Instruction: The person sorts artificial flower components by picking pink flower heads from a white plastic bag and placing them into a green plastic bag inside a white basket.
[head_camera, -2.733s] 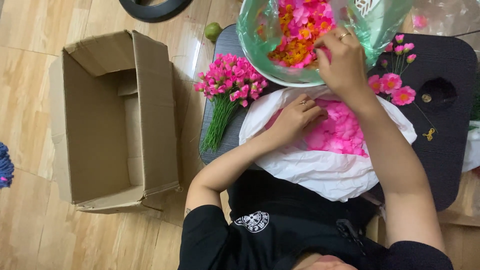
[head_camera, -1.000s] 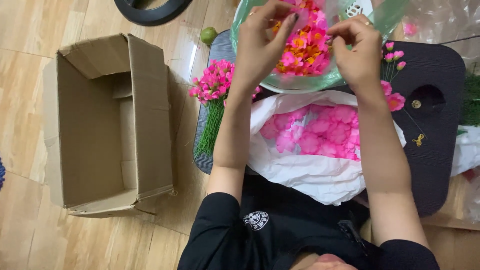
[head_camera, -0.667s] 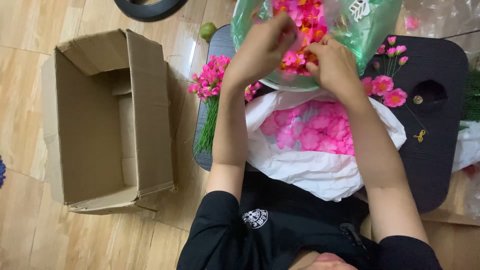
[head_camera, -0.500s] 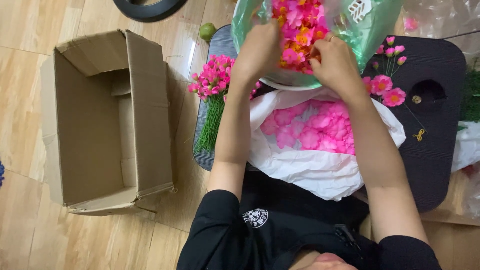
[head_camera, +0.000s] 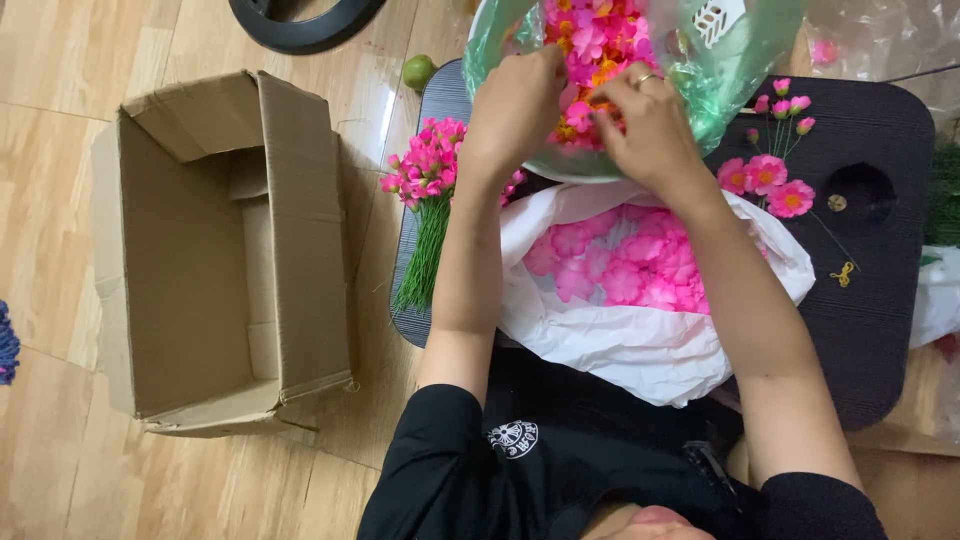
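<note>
My left hand (head_camera: 515, 110) and my right hand (head_camera: 645, 125) are both inside the mouth of a green see-through bag (head_camera: 745, 50) full of pink and orange artificial flowers (head_camera: 590, 45), fingers pinched on flowers in the heap. Below the hands lies a white bag (head_camera: 620, 350) holding loose pink petals (head_camera: 620, 270). Both bags rest on a small black table (head_camera: 880, 290). A bunch of pink flowers on green stems (head_camera: 425, 195) lies at the table's left edge. Several finished pink blossoms on wire (head_camera: 770, 175) lie to the right.
An open, empty cardboard box (head_camera: 210, 250) lies on the wooden floor to the left. A green fruit (head_camera: 418, 70) and a black ring-shaped object (head_camera: 300, 20) lie on the floor at the top. Clear plastic (head_camera: 880, 40) is at the top right.
My left hand rose from the white bag's petals into the green bag, joining the right hand. Both hands then shifted slightly among the flowers there.
</note>
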